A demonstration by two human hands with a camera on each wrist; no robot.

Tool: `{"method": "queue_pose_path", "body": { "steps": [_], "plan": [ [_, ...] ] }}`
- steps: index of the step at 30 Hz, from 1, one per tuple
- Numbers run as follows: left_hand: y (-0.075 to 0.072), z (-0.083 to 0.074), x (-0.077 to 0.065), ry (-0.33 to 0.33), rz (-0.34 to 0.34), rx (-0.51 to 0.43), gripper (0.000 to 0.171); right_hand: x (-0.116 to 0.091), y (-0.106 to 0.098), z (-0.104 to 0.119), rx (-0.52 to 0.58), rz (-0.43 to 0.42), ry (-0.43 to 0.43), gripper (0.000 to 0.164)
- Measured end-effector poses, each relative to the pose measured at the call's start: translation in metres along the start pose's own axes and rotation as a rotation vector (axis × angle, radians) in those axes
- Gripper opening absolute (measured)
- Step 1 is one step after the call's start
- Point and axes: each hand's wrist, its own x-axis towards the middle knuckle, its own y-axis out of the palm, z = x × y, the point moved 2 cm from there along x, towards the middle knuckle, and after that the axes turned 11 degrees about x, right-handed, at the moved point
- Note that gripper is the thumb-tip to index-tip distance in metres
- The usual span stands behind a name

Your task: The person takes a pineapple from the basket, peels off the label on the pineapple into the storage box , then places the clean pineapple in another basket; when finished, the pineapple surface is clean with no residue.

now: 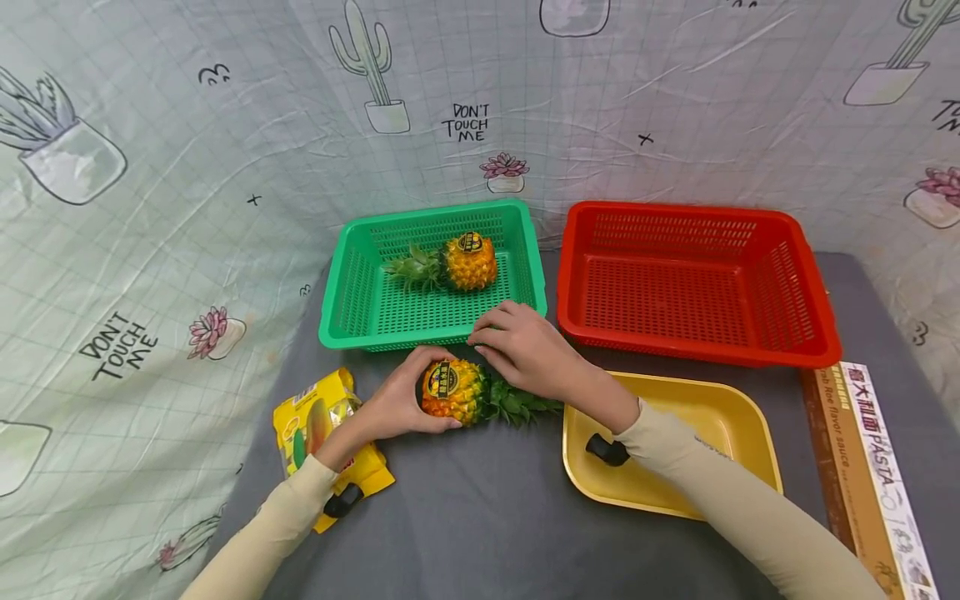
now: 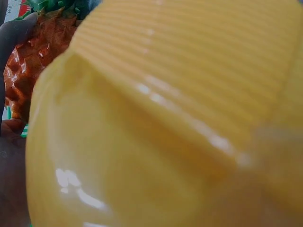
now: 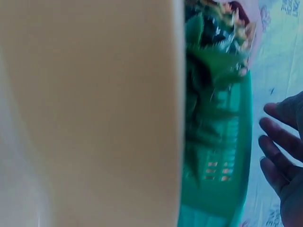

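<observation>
A pineapple (image 1: 472, 392) lies on its side on the grey cloth, with its leafy crown (image 1: 517, 402) pointing right. My left hand (image 1: 397, 402) grips its fruit end, thumb below and fingers above; in the left wrist view part of the pineapple (image 2: 42, 61) shows at the upper left. Over the crown, my right hand (image 1: 522, 346) hovers with loosely bent fingers and nothing visible in them. The right wrist view shows that hand (image 3: 289, 151) apart from the green leaves (image 3: 213, 90). Another pineapple (image 1: 472, 262) lies in the green basket (image 1: 337, 321).
Right of the green basket stands a red basket (image 1: 750, 354). A yellow tray (image 1: 738, 425) sits partly under my right forearm. Beneath my left wrist is a yellow packet (image 1: 307, 408), which fills much of the left wrist view. A long pasta box (image 1: 873, 467) lies at the right edge.
</observation>
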Motion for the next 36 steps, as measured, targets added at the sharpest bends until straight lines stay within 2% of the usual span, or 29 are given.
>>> {"method": "queue_pose_path", "body": {
  "steps": [1, 3, 7, 9, 15, 23, 30, 36],
  "plan": [
    [-0.002, -0.006, 0.0, -0.001, 0.002, -0.002, 0.082, 0.001, 0.002, 0.003, -0.008, 0.009, -0.01, 0.011],
    [-0.001, -0.005, -0.001, 0.014, -0.009, -0.003, 0.082, 0.003, 0.006, 0.008, -0.02, 0.036, -0.018, 0.01],
    [0.009, 0.018, -0.002, 0.039, -0.028, 0.01, 0.086, 0.007, 0.015, 0.014, -0.003, 0.083, 0.017, 0.01],
    [0.012, 0.025, -0.002, 0.043, -0.026, 0.012, 0.087, 0.009, 0.019, 0.016, 0.016, 0.106, 0.067, 0.011],
    [0.012, 0.026, -0.003, 0.032, -0.005, 0.019, 0.086, 0.015, 0.027, 0.02, 0.051, 0.156, 0.262, 0.017],
    [0.011, 0.025, -0.003, 0.047, 0.003, 0.016, 0.085, 0.019, 0.03, 0.019, 0.151, 0.107, 0.412, 0.014],
    [0.011, 0.024, -0.003, 0.059, 0.006, -0.002, 0.085, 0.018, 0.033, 0.018, 0.247, 0.058, 0.461, 0.011],
    [0.011, 0.023, -0.002, 0.08, 0.001, -0.002, 0.085, 0.019, 0.033, 0.018, 0.28, 0.048, 0.506, 0.008]
  ]
}}
